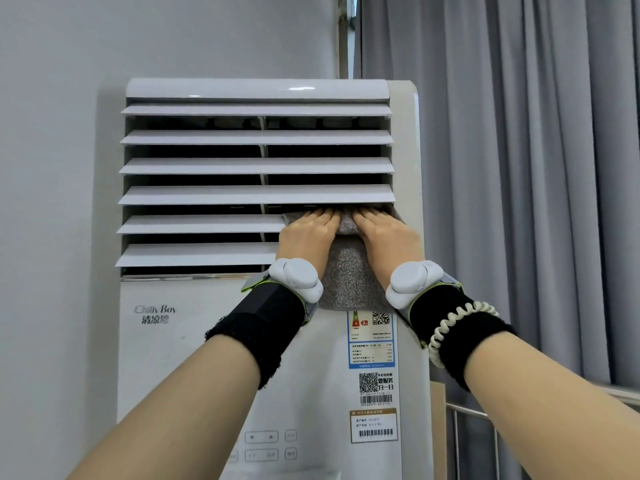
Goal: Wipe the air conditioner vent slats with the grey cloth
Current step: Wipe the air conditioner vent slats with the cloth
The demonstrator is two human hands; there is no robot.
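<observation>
A white floor-standing air conditioner (214, 341) faces me, with several horizontal white vent slats (256, 195) across its upper half. A grey cloth (348, 275) lies over the right end of the lower slats and hangs down past the vent's bottom edge. My left hand (306, 233) and my right hand (384, 233) press flat on the cloth side by side. Their fingertips reach into the gap under the slat above and are partly hidden. Both wrists wear black bands with white devices.
Grey curtains (519, 168) hang to the right of the unit. A plain wall (59, 202) stands behind and to the left. Labels and QR stickers (372, 344) and a button panel (263, 445) sit on the unit's lower front. A metal rack edge (485, 420) shows low right.
</observation>
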